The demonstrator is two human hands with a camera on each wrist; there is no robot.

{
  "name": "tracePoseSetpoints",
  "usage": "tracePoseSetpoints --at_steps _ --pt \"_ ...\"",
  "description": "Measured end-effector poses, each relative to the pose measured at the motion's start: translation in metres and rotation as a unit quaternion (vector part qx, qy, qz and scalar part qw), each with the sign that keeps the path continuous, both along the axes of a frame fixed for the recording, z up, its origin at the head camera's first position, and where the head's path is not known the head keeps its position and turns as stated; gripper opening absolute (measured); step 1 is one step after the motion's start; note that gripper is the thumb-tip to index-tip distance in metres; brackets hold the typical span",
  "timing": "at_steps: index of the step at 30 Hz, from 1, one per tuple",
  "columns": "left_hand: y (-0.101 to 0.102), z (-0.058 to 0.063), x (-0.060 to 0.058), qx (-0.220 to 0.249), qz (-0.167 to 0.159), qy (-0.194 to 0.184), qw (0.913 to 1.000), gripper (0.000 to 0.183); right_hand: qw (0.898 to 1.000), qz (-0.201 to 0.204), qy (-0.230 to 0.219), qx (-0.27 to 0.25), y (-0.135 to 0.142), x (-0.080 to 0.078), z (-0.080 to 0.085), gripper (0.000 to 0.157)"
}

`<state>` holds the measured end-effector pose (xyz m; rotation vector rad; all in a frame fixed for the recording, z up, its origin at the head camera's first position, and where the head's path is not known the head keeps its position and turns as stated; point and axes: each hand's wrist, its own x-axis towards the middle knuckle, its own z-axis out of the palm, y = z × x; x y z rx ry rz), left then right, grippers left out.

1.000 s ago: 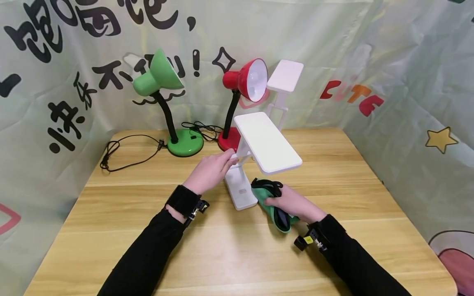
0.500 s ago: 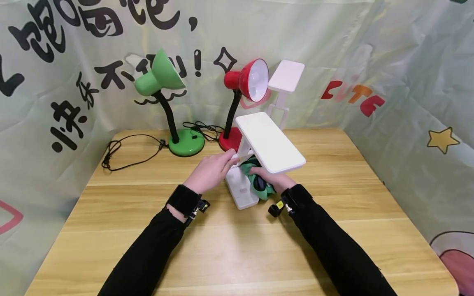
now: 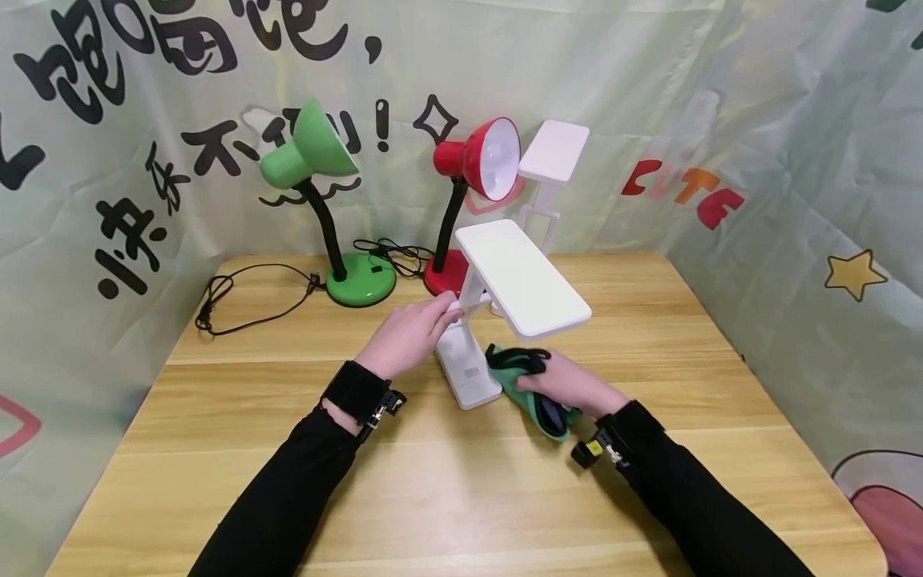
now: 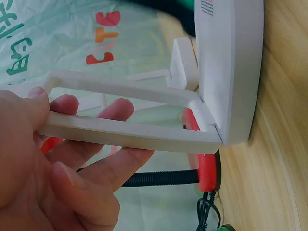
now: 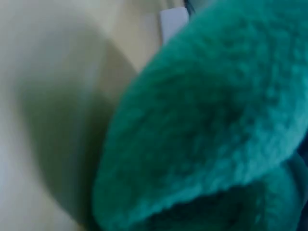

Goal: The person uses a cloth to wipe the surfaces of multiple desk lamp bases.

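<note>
A white folding desk lamp [image 3: 526, 280] stands at the middle of the table, its flat panel tilted over its base [image 3: 467, 373]. My left hand [image 3: 405, 335] holds the lamp's arm; the left wrist view shows thumb and fingers around the white open frame [image 4: 130, 132], just above the upright-looking base [image 4: 216, 72]. In my right hand [image 3: 573, 386] is a bunched green fleecy cloth [image 3: 508, 375] with black trim, right beside the base's right edge. The fleece [image 5: 207, 106] fills most of the right wrist view and hides the fingers there.
Behind stand a green lamp [image 3: 360, 280], a red lamp [image 3: 447, 272] and another white lamp [image 3: 555, 150], partly hidden by the front one. A black cord [image 3: 252, 324] loops at the back left. Printed fabric [image 3: 613, 64] hangs behind the wooden table [image 3: 433, 513].
My right hand went left with the green cloth, in under the panel against the lamp's base, then came back right. The left hand has kept its place on the lamp's arm.
</note>
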<state>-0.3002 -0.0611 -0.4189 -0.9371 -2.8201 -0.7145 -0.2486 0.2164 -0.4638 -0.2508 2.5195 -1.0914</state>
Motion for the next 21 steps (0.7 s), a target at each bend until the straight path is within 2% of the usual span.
tracePoseSetpoints --at_steps 2,4,7,10,13,18,21 --pt "0.0 0.0 0.0 -0.002 0.002 0.0 1.0 0.022 0.999 0.024 0.005 0.024 0.007 0.013 0.003 0.03" --pt "-0.001 0.001 0.0 -0.004 0.0 0.0 1.0 0.022 0.997 0.05 0.027 0.043 0.012 0.024 0.004 0.016" --pt "-0.001 0.001 0.0 -0.006 -0.002 0.0 1.0 0.024 0.989 0.091 0.092 0.078 0.01 0.038 0.005 0.02" --pt "-0.001 0.001 0.0 -0.006 0.001 0.002 1.0 0.025 0.965 0.12 0.181 0.144 -0.001 0.048 0.006 0.02" --pt "-0.002 0.0 -0.001 -0.009 0.001 0.007 0.9999 0.026 0.939 0.131 0.245 0.203 -0.019 0.053 0.007 0.02" --pt "-0.002 0.0 0.0 -0.012 -0.006 0.016 0.9998 0.026 0.908 0.145 0.298 0.258 -0.052 0.063 0.006 0.018" --pt "-0.002 0.0 0.0 -0.011 -0.009 0.021 0.9997 0.026 0.882 0.173 0.325 0.295 -0.072 0.068 0.006 0.017"
